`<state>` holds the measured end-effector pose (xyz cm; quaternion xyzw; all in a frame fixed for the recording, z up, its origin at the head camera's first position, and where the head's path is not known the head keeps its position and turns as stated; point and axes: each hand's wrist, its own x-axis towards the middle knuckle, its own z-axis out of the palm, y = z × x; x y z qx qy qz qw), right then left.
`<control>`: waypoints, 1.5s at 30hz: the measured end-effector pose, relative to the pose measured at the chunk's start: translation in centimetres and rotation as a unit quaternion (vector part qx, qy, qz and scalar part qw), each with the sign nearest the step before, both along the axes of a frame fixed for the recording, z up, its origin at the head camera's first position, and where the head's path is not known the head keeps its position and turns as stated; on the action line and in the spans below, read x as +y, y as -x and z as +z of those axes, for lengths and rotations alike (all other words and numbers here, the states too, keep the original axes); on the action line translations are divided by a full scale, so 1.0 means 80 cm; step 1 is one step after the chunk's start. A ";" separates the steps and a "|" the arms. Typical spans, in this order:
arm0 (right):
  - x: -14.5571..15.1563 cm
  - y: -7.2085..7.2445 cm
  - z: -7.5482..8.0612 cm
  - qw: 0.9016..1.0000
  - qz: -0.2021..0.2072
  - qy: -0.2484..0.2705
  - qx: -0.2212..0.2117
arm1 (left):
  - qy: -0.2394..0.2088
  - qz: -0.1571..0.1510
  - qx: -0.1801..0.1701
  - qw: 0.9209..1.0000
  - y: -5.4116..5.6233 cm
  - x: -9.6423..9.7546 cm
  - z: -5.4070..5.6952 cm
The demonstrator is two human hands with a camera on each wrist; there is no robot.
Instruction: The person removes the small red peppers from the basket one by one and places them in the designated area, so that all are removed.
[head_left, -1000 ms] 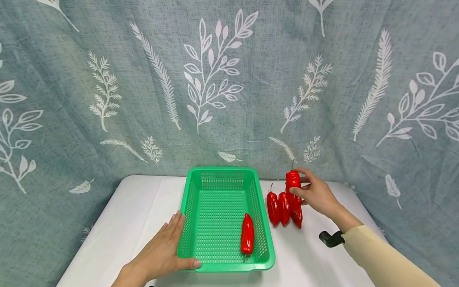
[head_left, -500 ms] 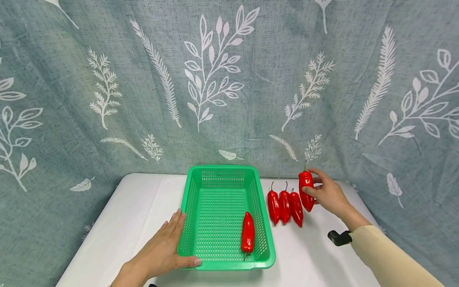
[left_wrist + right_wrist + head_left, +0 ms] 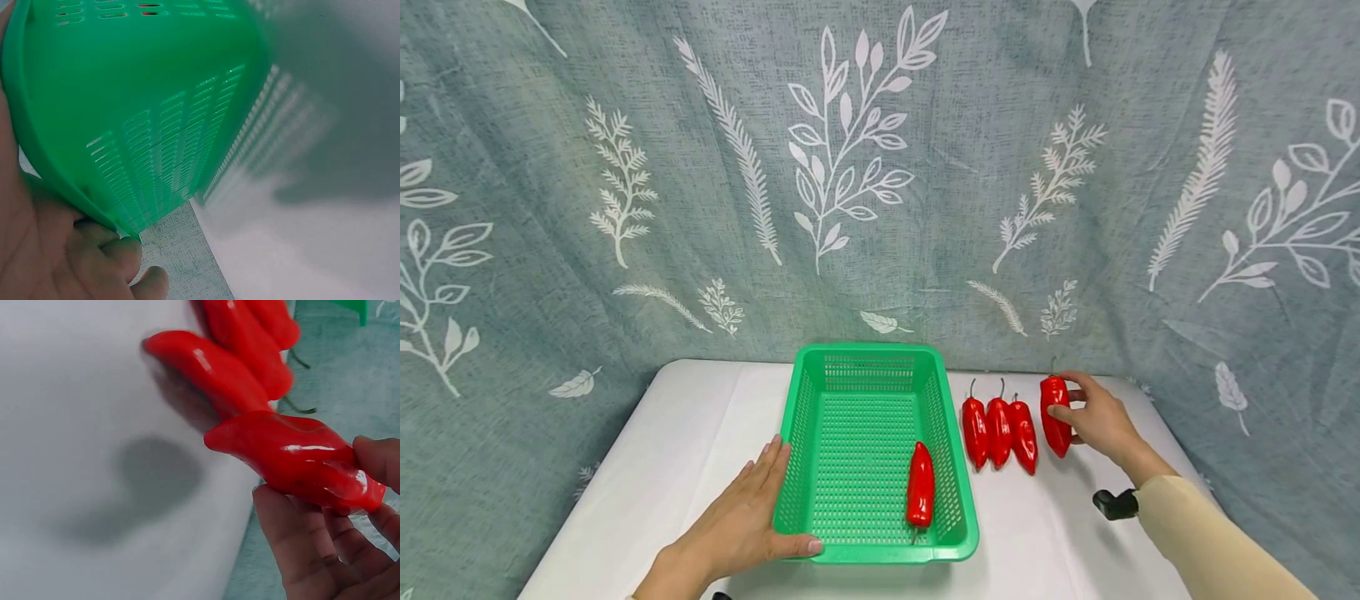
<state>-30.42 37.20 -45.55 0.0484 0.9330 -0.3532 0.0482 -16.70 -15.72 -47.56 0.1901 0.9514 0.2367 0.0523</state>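
Note:
My right hand (image 3: 1101, 425) pinches a red chili pepper (image 3: 1056, 417) between thumb and fingers, stem up and tip down, at the right end of a row of peppers. Three similar peppers (image 3: 999, 433) lie side by side on the white table, left of it. In the right wrist view the held pepper (image 3: 287, 453) overlaps one of them. A green perforated plastic basket (image 3: 880, 555) stands in the middle, with one red pepper (image 3: 920, 487) in its right front part. On the basket's left front corner rests my left hand (image 3: 730, 517), fingers straight along the rim and thumb on the front edge.
The white-covered table (image 3: 692, 433) ends at the back against a grey-green curtain (image 3: 737, 233) with white leaf prints. A black piece (image 3: 1116, 504) sticks out at the right sleeve (image 3: 1210, 542).
My right hand has carried its pepper to the right, away from over the row, and lowered it beside the other three. The left hand has stayed on the basket.

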 end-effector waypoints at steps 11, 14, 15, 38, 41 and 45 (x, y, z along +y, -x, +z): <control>0.017 0.006 -0.036 0.999 -0.017 0.004 -0.044 | -0.001 0.002 -0.002 1.000 0.000 0.000 0.000; 0.018 0.007 -0.042 0.998 -0.018 0.007 -0.051 | -0.002 0.002 -0.002 1.000 0.000 0.000 -0.001; 0.018 0.007 -0.043 0.998 -0.020 0.007 -0.054 | -0.002 0.001 -0.002 1.000 0.000 -0.001 -0.001; 0.017 0.018 -0.062 0.996 -0.035 0.018 -0.079 | -0.001 0.003 0.002 1.000 -0.001 -0.001 -0.001; 0.017 0.019 -0.065 0.997 -0.033 0.015 -0.075 | 0.000 0.003 0.005 1.000 -0.001 -0.001 -0.001; 0.015 0.019 -0.068 0.997 -0.032 0.009 -0.067 | 0.001 0.003 0.008 1.000 -0.001 0.000 -0.001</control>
